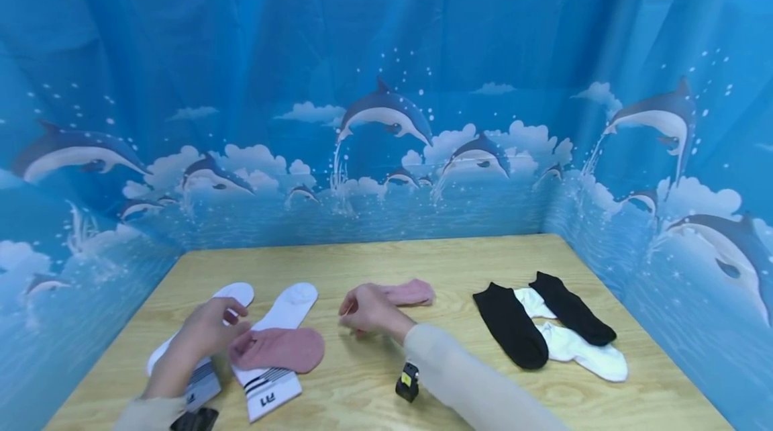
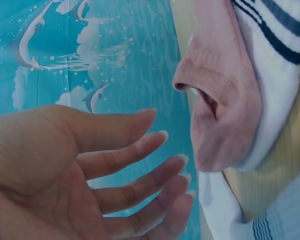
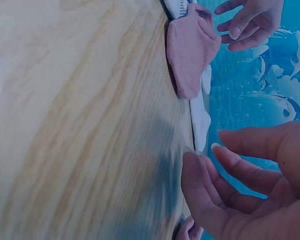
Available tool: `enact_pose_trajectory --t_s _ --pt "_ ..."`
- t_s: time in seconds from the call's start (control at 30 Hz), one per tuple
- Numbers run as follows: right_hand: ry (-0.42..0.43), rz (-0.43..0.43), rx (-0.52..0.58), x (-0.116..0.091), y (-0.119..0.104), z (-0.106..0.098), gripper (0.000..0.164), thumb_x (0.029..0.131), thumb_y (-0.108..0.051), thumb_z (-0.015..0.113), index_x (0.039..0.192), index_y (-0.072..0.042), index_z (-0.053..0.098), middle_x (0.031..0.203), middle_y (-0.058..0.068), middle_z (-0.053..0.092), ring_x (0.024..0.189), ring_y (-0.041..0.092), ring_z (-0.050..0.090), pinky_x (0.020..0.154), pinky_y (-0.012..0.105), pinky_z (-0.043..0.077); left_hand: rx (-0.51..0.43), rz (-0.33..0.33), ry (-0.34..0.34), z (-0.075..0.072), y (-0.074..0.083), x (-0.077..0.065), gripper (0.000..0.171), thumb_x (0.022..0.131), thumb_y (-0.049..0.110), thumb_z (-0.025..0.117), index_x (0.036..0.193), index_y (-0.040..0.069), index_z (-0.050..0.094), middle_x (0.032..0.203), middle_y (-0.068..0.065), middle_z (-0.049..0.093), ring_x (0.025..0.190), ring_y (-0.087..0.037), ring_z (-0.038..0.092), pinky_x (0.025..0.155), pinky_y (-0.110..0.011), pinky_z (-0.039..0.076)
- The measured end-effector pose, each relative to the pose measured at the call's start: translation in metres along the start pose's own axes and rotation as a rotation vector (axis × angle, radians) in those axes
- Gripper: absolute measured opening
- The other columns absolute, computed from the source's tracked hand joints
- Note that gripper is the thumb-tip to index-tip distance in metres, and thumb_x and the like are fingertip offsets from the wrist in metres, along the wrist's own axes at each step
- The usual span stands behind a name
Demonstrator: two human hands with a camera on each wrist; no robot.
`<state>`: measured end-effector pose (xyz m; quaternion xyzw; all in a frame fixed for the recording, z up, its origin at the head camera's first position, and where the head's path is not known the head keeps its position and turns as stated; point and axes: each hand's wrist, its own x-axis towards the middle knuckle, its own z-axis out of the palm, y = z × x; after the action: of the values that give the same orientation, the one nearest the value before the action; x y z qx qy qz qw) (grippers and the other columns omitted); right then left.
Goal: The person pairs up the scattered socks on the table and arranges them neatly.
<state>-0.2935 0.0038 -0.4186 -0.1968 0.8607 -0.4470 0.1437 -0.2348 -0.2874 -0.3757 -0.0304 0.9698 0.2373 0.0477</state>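
My left hand [image 1: 211,327] hovers over one white sock [image 1: 237,293], just left of a pink sock [image 1: 296,349]. Its fingers [image 2: 135,192] are loosely bent, with nothing between them and the thumb. That pink sock lies across a second white sock [image 1: 294,303], which has dark stripes at its cuff. My right hand [image 1: 370,310] is above the table, in front of another pink sock [image 1: 413,292] that it partly hides. In the right wrist view, the right hand's thumb and bent fingers stand apart and hold nothing.
At the right of the wooden table [image 1: 447,364] lie two black socks [image 1: 512,327] and two plain white socks [image 1: 582,352], partly overlapping. A blue dolphin-print curtain [image 1: 386,209] encloses the back and sides of the table.
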Motion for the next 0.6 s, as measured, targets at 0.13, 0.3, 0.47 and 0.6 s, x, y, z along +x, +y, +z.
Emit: enact_pose_trajectory --t_s 0.13,0.3,0.47,0.6 --pt "-0.004 -0.002 -0.015 0.001 -0.001 0.004 0.009 0.086 0.0 0.078 0.092 -0.001 0.072 0.077 0.005 0.068 0.059 0.022 0.068 0.056 0.029 0.059 0.002 0.025 0.011 0.001 -0.005 -0.002 0.031 0.089 0.018 0.075 0.11 -0.003 0.068 0.098 -0.02 0.072 0.092 -0.035 0.068 0.083 -0.055 0.055" --pt "-0.003 -0.002 -0.058 0.002 -0.004 0.01 0.009 0.086 -0.004 0.08 0.091 -0.003 0.072 0.076 0.003 0.067 0.06 0.021 0.069 0.055 0.027 0.059 0.007 0.039 0.015 0.001 -0.01 -0.002 0.031 0.089 0.018 0.075 0.11 -0.003 0.068 0.097 -0.019 0.072 0.091 -0.035 0.068 0.082 -0.055 0.055" --pt "-0.011 -0.005 -0.055 0.003 -0.006 0.016 0.009 0.086 -0.003 0.079 0.09 -0.002 0.072 0.075 0.003 0.066 0.058 0.017 0.066 0.054 0.026 0.058 0.018 0.015 -0.002 0.002 -0.014 -0.002 0.03 0.089 0.017 0.074 0.11 -0.004 0.068 0.097 -0.018 0.072 0.091 -0.034 0.068 0.082 -0.054 0.055" --pt "-0.015 0.005 -0.009 0.003 -0.007 0.022 0.008 0.085 0.001 0.078 0.089 0.0 0.071 0.074 0.004 0.065 0.057 0.015 0.062 0.054 0.027 0.059 0.019 0.002 -0.002 0.003 -0.015 -0.002 0.029 0.089 0.016 0.074 0.11 -0.003 0.069 0.097 -0.018 0.073 0.091 -0.034 0.068 0.082 -0.054 0.055"
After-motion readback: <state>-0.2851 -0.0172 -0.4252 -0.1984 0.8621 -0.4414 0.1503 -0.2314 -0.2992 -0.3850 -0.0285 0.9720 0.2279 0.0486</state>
